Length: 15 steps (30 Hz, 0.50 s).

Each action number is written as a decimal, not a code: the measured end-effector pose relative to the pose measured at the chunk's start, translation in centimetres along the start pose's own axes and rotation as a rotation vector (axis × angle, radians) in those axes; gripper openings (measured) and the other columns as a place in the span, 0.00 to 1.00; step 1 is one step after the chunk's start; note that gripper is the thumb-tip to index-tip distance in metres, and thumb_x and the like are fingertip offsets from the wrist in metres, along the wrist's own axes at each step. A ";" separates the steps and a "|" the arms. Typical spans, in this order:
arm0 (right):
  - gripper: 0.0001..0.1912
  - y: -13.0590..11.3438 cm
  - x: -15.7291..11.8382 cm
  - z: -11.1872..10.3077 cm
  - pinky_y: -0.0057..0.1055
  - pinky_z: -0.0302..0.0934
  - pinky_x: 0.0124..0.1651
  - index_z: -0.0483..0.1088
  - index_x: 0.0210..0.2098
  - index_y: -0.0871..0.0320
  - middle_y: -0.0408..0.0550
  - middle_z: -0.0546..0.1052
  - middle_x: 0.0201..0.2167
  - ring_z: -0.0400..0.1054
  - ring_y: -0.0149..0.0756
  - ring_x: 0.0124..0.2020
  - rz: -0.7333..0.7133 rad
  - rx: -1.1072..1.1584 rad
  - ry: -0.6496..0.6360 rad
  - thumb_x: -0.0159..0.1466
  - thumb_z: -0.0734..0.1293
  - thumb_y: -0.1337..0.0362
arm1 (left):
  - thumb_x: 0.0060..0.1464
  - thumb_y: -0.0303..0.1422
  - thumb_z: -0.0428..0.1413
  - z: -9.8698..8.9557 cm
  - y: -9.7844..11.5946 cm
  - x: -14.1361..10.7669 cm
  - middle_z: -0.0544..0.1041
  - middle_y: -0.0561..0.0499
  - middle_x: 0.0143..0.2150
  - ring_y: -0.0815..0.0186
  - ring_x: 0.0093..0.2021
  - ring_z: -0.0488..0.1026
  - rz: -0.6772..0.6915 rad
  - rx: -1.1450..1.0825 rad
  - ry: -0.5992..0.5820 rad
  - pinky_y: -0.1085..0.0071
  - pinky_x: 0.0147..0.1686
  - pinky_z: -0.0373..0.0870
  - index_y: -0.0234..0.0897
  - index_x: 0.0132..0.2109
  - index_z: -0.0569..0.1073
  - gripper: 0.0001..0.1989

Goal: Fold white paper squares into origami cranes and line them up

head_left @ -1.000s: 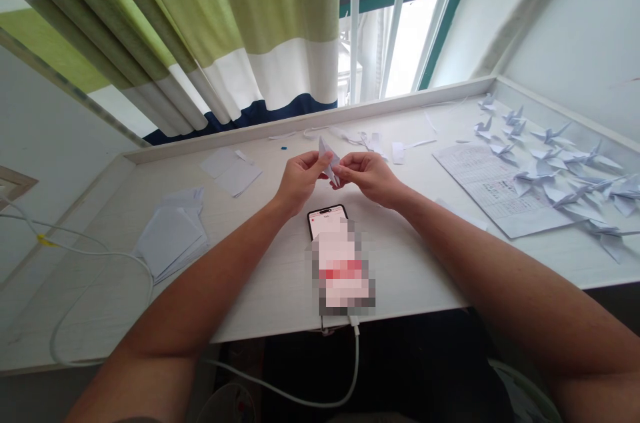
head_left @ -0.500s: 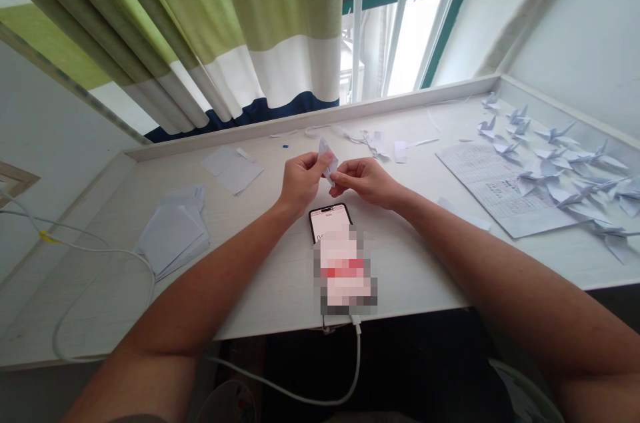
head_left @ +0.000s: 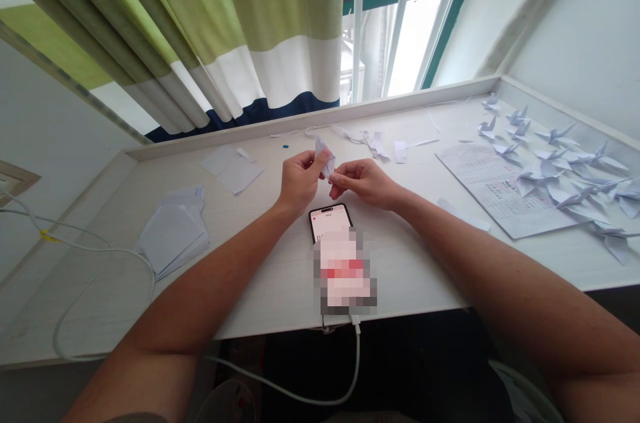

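At the frame's centre, a folded white paper [head_left: 325, 155] is pinched between thumb and fingers by the left hand [head_left: 299, 179]; its lower tip is pinched by the right hand [head_left: 367, 183]. Below, on the bench [head_left: 265, 283], a phone [head_left: 330, 217] is mostly pixelated. At right, a gridded sheet [head_left: 477, 176] is partly covered by paper cranes [head_left: 553, 159], its red and black writing illegible.

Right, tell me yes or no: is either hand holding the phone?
No, the phone lies on the desk, while the left hand and right hand hold the folded paper beyond it.
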State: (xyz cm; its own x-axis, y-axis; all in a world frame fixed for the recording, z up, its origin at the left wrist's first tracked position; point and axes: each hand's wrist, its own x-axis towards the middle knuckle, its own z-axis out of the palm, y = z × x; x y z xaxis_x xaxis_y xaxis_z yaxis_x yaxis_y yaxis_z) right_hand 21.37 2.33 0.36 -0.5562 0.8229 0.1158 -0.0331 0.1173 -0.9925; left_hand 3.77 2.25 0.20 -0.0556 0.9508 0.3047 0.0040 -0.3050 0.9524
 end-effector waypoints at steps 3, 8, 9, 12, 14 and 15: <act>0.26 0.0 0.0 0.1 0.37 0.72 0.45 0.78 0.31 0.60 0.50 0.84 0.30 0.79 0.37 0.35 0.010 -0.016 -0.024 0.61 0.76 0.40 | 0.55 0.52 0.68 0.0 -0.1 0.0 0.71 0.54 0.22 0.72 0.24 0.64 -0.007 0.021 0.018 0.71 0.25 0.60 0.36 0.29 0.78 0.23; 0.25 0.0 -0.1 0.2 0.36 0.71 0.44 0.77 0.29 0.59 0.51 0.84 0.30 0.78 0.36 0.34 0.012 -0.038 -0.029 0.61 0.76 0.41 | 0.55 0.53 0.68 0.0 0.1 0.0 0.72 0.54 0.23 0.71 0.24 0.65 0.001 0.023 0.034 0.71 0.26 0.62 0.36 0.28 0.79 0.23; 0.25 0.0 -0.1 0.1 0.35 0.70 0.44 0.76 0.29 0.59 0.51 0.84 0.30 0.77 0.36 0.33 0.007 -0.045 -0.033 0.61 0.76 0.41 | 0.54 0.53 0.68 0.1 0.1 0.0 0.74 0.53 0.24 0.71 0.25 0.66 0.002 0.014 0.035 0.71 0.27 0.64 0.36 0.29 0.79 0.23; 0.25 -0.1 -0.1 -0.1 0.33 0.65 0.40 0.75 0.27 0.59 0.48 0.82 0.27 0.72 0.33 0.30 -0.027 -0.087 -0.026 0.63 0.75 0.42 | 0.54 0.52 0.69 0.1 0.0 0.1 0.78 0.50 0.27 0.68 0.28 0.71 -0.019 -0.047 0.034 0.69 0.32 0.69 0.36 0.31 0.81 0.22; 0.25 -0.1 -0.1 -0.3 0.33 0.63 0.37 0.74 0.26 0.59 0.46 0.80 0.24 0.69 0.31 0.28 -0.041 -0.112 -0.030 0.63 0.75 0.42 | 0.53 0.52 0.69 0.1 0.0 0.1 0.79 0.50 0.28 0.68 0.28 0.73 -0.041 -0.083 0.036 0.69 0.32 0.71 0.35 0.32 0.81 0.22; 0.25 -0.1 -0.2 -0.3 0.33 0.62 0.36 0.74 0.26 0.59 0.45 0.79 0.23 0.68 0.31 0.27 -0.041 -0.116 -0.041 0.63 0.75 0.42 | 0.53 0.52 0.69 0.1 0.1 0.1 0.79 0.50 0.28 0.67 0.28 0.73 -0.048 -0.091 0.031 0.69 0.32 0.71 0.35 0.32 0.81 0.22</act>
State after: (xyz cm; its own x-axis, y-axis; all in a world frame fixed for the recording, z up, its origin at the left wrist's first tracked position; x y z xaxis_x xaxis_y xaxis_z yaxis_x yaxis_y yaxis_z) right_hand 21.73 2.38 0.42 -0.5897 0.7931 0.1521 0.0382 0.2155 -0.9758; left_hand 3.91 2.32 0.30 -0.0839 0.9629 0.2566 -0.0899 -0.2638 0.9604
